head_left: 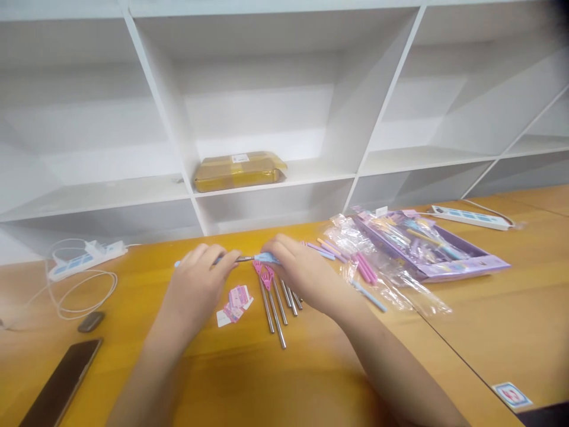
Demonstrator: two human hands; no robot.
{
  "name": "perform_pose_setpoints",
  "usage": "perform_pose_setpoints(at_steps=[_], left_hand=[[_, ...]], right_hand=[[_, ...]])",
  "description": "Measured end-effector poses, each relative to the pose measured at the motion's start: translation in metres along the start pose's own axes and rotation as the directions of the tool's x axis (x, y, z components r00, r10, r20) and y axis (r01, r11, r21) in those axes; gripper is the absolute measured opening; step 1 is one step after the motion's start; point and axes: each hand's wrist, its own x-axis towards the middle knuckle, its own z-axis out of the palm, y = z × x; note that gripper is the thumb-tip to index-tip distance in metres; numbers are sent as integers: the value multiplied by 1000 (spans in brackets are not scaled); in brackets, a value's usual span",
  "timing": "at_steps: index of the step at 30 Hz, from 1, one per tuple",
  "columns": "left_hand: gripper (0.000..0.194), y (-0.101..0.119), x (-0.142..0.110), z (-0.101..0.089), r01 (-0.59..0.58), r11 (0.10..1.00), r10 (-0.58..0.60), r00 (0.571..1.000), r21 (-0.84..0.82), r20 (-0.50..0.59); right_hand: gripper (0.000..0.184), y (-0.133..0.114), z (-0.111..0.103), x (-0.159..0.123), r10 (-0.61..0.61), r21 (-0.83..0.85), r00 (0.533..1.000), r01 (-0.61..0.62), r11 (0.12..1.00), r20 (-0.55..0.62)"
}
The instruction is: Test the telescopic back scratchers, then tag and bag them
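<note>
My left hand (pixel 198 284) and my right hand (pixel 297 270) meet over a wooden table (pixel 275 379). Between them they hold one slim telescopic back scratcher (pixel 255 258): the left fingers pinch its blue handle end, the right fingers grip its light blue head end, and a short metal rod shows between. Below lie several more scratchers (pixel 273 299) with pink claw heads and metal rods. Small pink and white tags (pixel 235 303) lie beside my left hand.
Clear plastic bags with pink and purple sticks (pixel 355 255) and a purple box (pixel 438 252) lie at right. A phone (pixel 62 382), a small dark object (pixel 91 321) and a power strip with cable (pixel 84 256) sit at left. White shelves behind hold a yellow parcel (pixel 240 170).
</note>
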Motion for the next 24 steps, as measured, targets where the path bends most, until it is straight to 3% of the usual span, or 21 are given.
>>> perform_pose_setpoints(at_steps=[3, 6, 11, 16, 24], left_hand=[[21, -3, -1, -1, -25, 999, 24, 999, -34, -35], [20, 1, 0, -3, -74, 997, 71, 990, -20, -123], [31, 6, -2, -4, -119, 993, 119, 980, 13, -160], [43, 4, -4, -5, -130, 991, 126, 978, -12, -165], [11, 14, 6, -1, -119, 989, 136, 968, 89, -209]], right_hand=[[19, 3, 7, 2, -26, 49, 993, 32, 998, -116], [20, 4, 12, 1, -46, 52, 988, 54, 997, -149], [29, 0, 6, -2, -244, -58, 957, 238, 970, -156], [28, -4, 3, -1, -160, 6, 973, 163, 987, -164], [26, -4, 11, 1, -194, -152, 956, 163, 975, -219]])
